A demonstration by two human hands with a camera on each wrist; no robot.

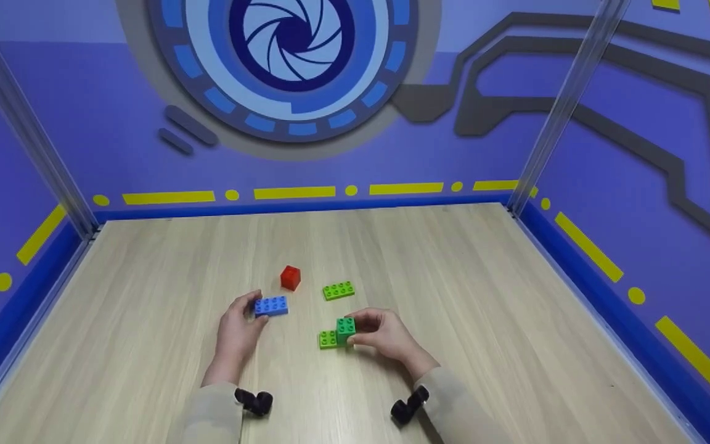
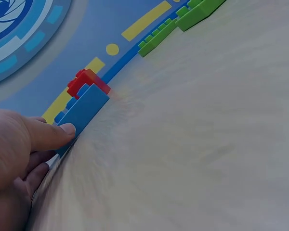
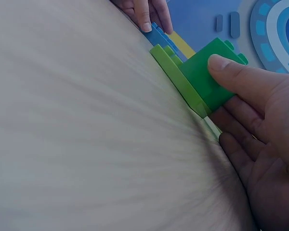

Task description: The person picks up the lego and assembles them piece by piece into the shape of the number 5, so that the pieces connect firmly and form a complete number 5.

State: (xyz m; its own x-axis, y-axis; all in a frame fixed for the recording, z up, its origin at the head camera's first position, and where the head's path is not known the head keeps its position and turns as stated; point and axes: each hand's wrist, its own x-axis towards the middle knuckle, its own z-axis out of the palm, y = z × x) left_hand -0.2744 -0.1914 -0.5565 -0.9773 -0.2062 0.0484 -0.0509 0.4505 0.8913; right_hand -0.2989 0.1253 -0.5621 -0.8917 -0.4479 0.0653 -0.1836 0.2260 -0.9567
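My left hand (image 1: 239, 333) pinches the left end of a blue toy brick (image 1: 272, 306), thumb on its near side in the left wrist view. In my right hand (image 1: 386, 336), a dark green brick (image 1: 346, 328) is held between thumb and fingers. That green brick sits over the right half of a flat light green brick (image 1: 327, 338); in the right wrist view the dark green brick (image 3: 207, 72) meets the top of the light green brick (image 3: 176, 77). Whether they are fully pressed together I cannot tell.
A red brick (image 1: 290, 278) stands just behind the blue one. Another flat light green brick (image 1: 338, 290) lies to its right, beyond my right hand. All are on a wooden table (image 1: 145, 320) walled by blue-purple panels (image 1: 484, 154).
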